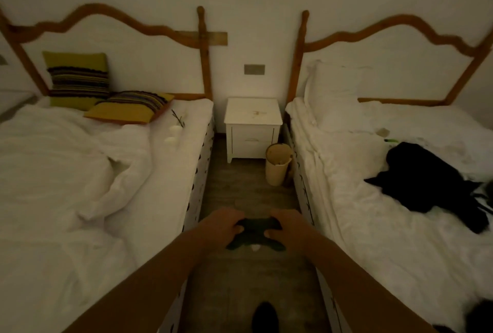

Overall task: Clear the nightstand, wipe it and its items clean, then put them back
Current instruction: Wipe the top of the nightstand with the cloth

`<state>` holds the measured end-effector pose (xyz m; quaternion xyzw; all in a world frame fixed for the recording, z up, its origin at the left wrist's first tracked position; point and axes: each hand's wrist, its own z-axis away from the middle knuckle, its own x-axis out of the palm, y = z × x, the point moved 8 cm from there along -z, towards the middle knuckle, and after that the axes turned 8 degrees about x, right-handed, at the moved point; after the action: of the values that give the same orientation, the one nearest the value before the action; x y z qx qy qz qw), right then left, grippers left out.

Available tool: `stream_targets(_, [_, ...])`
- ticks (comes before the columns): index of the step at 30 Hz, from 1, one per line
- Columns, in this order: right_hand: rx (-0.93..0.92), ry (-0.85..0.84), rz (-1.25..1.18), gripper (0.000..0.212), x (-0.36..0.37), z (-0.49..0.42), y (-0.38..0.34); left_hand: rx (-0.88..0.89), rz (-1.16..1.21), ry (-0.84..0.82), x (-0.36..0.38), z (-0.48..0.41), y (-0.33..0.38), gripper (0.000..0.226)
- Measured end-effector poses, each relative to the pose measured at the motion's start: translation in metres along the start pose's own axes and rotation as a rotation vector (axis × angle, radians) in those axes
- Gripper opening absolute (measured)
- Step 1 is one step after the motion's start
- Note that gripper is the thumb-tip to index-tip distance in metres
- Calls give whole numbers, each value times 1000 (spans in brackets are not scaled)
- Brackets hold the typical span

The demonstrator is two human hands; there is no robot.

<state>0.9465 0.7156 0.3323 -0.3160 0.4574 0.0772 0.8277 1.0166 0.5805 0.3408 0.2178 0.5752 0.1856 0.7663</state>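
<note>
A white nightstand stands against the far wall between two beds, its top bare apart from a faint brownish stain. In the aisle well short of it, my left hand and my right hand both grip a dark cloth, which hangs bunched between them with a small white tag at its lower edge. On the left bed near the nightstand lie two small white items and a thin dark sprig. Small items, one green, lie on the right bed.
A cream waste bin stands on the floor at the nightstand's right front corner. Striped yellow cushions sit on the left bed, a black garment on the right bed. The wooden-floor aisle is narrow. My dark shoe shows below.
</note>
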Motion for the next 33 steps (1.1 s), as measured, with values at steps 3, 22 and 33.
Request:
stream_targets(3, [7, 1, 44, 13, -45, -73, 8, -23, -15, -16, -38, -65, -14, 23])
stream_targets(22, [40, 66, 86, 16, -204, -498, -28, -106, 83, 122, -258, -396, -234, 23])
stream_targets(33, [73, 197, 88, 14, -285, -673, -55, -128, 164, 165, -368, -543, -349, 22])
